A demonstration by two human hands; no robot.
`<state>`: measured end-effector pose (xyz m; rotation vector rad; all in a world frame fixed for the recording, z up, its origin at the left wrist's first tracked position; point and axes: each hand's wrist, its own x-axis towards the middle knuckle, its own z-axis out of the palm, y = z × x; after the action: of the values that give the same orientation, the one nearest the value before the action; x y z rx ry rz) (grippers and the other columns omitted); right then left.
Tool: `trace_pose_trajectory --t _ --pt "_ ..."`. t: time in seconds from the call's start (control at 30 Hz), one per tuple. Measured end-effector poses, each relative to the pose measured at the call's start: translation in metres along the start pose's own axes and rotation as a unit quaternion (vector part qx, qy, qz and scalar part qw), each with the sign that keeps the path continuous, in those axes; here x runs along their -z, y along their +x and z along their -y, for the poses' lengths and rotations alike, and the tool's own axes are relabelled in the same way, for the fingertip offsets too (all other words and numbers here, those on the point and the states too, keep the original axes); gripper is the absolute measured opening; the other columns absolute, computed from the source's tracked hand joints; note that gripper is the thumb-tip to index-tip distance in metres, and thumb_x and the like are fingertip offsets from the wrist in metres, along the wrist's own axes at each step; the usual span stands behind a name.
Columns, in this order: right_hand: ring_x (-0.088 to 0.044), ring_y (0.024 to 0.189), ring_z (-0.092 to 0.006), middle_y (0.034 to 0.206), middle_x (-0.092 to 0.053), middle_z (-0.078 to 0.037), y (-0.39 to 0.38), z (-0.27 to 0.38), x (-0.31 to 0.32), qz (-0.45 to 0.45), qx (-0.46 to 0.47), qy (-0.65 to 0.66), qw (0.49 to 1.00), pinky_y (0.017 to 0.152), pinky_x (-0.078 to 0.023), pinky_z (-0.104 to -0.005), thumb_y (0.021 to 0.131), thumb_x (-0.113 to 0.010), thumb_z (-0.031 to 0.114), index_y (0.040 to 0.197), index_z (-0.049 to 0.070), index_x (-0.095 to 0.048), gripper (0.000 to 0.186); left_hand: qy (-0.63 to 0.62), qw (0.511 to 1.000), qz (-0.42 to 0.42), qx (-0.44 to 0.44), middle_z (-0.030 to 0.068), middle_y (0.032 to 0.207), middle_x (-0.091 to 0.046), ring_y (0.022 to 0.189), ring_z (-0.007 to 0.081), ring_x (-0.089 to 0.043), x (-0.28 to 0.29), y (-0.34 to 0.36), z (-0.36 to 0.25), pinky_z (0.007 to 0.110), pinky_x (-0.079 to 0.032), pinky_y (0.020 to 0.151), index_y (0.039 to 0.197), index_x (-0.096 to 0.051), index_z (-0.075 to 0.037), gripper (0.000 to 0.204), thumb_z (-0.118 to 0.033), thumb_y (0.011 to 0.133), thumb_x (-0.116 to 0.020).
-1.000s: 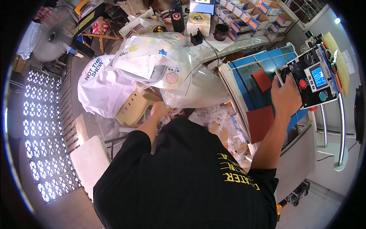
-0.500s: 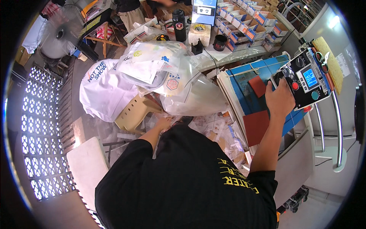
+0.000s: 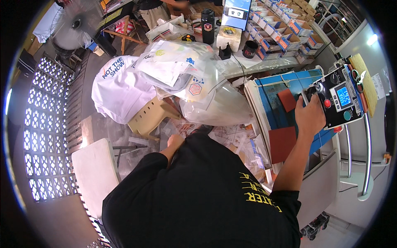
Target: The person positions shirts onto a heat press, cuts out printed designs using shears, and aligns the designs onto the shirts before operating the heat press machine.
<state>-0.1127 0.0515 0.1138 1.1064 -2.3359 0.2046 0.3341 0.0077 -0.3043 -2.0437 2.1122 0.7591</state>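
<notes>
My right hand (image 3: 312,115) is closed on the dark handle beside the black control box (image 3: 338,98) of a heat press. That box carries a lit blue display, a red button and a green knob. To the left of this hand is a blue board (image 3: 271,91) with string across it, bearing a small red-brown pad (image 3: 286,100) and a larger red-brown pad (image 3: 283,144). My left hand (image 3: 176,141) is low in front of my body, close to my black shirt (image 3: 198,186); its fingers are partly hidden, and I cannot make out anything held.
Filled clear plastic bags (image 3: 219,103) and a white printed cloth (image 3: 113,93) are heaped around a beige chair (image 3: 154,118). Behind stand a black bottle (image 3: 207,27), a mug (image 3: 249,49), a screen (image 3: 236,14) and box bins (image 3: 275,31). A fan (image 3: 76,25) stands far left.
My left hand has drawn back toward my body. My right hand stays at the press handle. The whole view has shifted slightly, and the display reading has changed.
</notes>
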Motion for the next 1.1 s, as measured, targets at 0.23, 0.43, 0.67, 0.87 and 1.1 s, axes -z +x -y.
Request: trace_pose_trajectory --t 0.23,0.43,0.67,0.87,1.1 --pt "-0.069 0.089 -0.03 0.099 -0.069 -0.012 -0.003 -0.004 -0.005 -0.049 0.017 0.007 0.999 0.071 -0.056 -0.0414 0.084 -0.066 0.037 0.108 0.009 -0.062 0.037 0.278 0.875 0.26 -0.301 0.0203 0.091 -0.071 0.09 0.038 -0.069 0.037 0.042 -0.015 0.047 -0.054 0.081 0.093 -0.076 -0.011 0.032 -0.035 0.084 -0.056" --pt "-0.068 0.093 -0.0311 0.104 -0.07 -0.012 0.001 0.0 -0.003 -0.013 0.009 0.036 0.999 0.076 -0.055 -0.0433 0.086 -0.063 0.04 0.114 0.008 -0.06 0.042 0.188 0.947 0.093 -0.244 0.0202 0.077 -0.069 0.081 0.0401 -0.069 -0.019 0.059 0.025 0.048 -0.055 0.07 0.078 -0.071 -0.008 0.016 -0.022 0.07 -0.068" --pt "-0.07 0.079 -0.0281 0.092 -0.07 -0.01 0.0 -0.006 -0.008 -0.048 0.011 -0.011 0.999 0.065 -0.056 -0.0392 0.083 -0.067 0.037 0.104 0.008 -0.062 0.036 0.188 0.909 0.214 -0.305 0.0286 0.099 -0.067 0.092 0.0442 -0.066 0.011 0.059 -0.032 0.05 -0.052 0.081 0.09 -0.071 0.003 0.046 -0.039 0.082 -0.055" --pt "-0.07 0.077 -0.0282 0.09 -0.069 -0.009 0.003 -0.007 -0.01 -0.069 0.017 -0.01 0.997 0.062 -0.056 -0.0377 0.083 -0.068 0.036 0.102 0.009 -0.061 0.034 -0.05 0.98 0.14 -0.129 0.0275 0.101 -0.067 0.096 0.0445 -0.065 -0.008 0.072 -0.024 0.049 -0.05 0.085 0.095 -0.072 -0.001 0.05 -0.047 0.083 -0.057" --pt "-0.067 0.068 -0.0292 0.083 -0.067 -0.008 0.009 0.001 -0.014 -0.056 0.0 -0.018 0.998 0.058 -0.054 -0.0387 0.084 -0.067 0.036 0.094 0.01 -0.059 0.029 0.015 0.96 0.232 -0.156 0.0258 0.103 -0.068 0.1 0.0418 -0.065 0.011 0.114 -0.051 0.048 -0.05 0.086 0.099 -0.071 0.002 0.048 -0.042 0.086 -0.057"
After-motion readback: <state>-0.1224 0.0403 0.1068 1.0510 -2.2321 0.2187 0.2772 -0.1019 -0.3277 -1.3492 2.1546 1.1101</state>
